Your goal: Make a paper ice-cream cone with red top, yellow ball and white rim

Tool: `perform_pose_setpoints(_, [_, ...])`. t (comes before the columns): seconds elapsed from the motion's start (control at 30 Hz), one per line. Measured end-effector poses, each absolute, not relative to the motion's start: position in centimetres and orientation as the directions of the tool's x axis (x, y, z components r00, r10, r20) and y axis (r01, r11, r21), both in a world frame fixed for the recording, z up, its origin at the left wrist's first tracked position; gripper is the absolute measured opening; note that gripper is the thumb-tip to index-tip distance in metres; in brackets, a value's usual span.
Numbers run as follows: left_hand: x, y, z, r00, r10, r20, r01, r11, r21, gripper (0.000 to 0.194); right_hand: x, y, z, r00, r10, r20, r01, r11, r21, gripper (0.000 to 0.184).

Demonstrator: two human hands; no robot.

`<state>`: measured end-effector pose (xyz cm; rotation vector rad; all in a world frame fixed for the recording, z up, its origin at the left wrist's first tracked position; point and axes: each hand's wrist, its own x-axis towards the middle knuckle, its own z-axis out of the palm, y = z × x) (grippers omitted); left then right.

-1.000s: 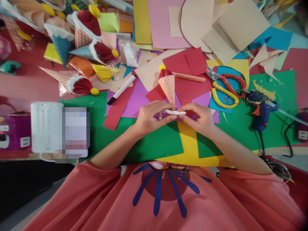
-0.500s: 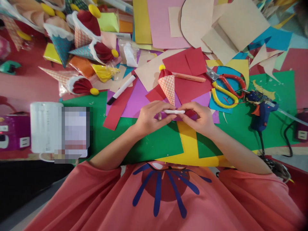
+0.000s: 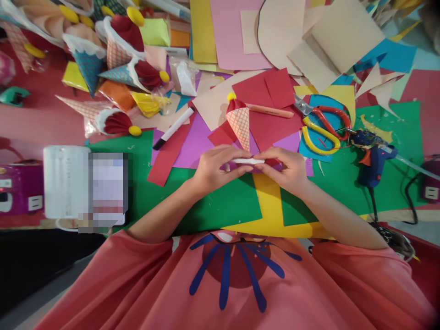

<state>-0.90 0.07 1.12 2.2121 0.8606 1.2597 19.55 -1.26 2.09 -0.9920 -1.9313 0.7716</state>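
Between two hands [image 3: 216, 170] [image 3: 286, 170], one white strip [image 3: 249, 161] sits clamped in each grip.

The strip [image 3: 248, 161] looks white, smooth and matt, and the sheets [image 3: 213, 197] look like flat, matt paper or thin foam. The pliers [image 3: 303, 106] have dull grey metal jaws and glossy, plastic-looking grips; the glue gun [image 3: 377, 164] has a smooth blue plastic body.

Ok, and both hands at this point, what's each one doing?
Left hand: closed on one end of the white strip, between thumb and fingers.
Right hand: closed on its other end, same pinch.
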Motion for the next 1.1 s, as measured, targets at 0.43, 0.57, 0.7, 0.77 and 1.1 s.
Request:
perform_pose_setpoints(0.43, [-0.90, 0.15, 1.17, 0.372, 0.682, 0.630, 0.274, -0.729, 0.627, 0.011, 19.51, -1.17, 2.00, -0.365, 0.811, 0.457, 0.341, 0.573, -0.746, 0.014])
perform_pose_setpoints(0.57, [-0.89, 0.12, 1.11, 0.394, 0.679, 0.620, 0.268, -0.730, 0.629, 0.019, 19.58, -1.20, 1.98, -0.359, 0.810, 0.463, 0.342, 0.576, -0.743, 0.009])
perform_pose_setpoints(0.7, [-0.84, 0.10, 1.02, 0.383, 0.656, 0.650, 0.251, -0.751, 0.611, 0.012, 19.59, -1.32, 2.15, -0.357, 0.810, 0.466, 0.343, 0.577, -0.741, 0.006])
perform_pose_setpoints(0.77, [-0.82, 0.11, 0.99, 0.372, 0.654, 0.659, 0.260, -0.755, 0.602, 0.012, 19.57, -1.33, 2.20, -0.360, 0.811, 0.461, 0.346, 0.576, -0.741, 0.011])
perform_pose_setpoints(1.1, [-0.79, 0.12, 0.96, 0.394, 0.646, 0.654, 0.280, -0.762, 0.584, 0.020, 19.47, -1.10, 1.71, -0.396, 0.751, 0.528, 0.349, 0.655, -0.670, 0.010])
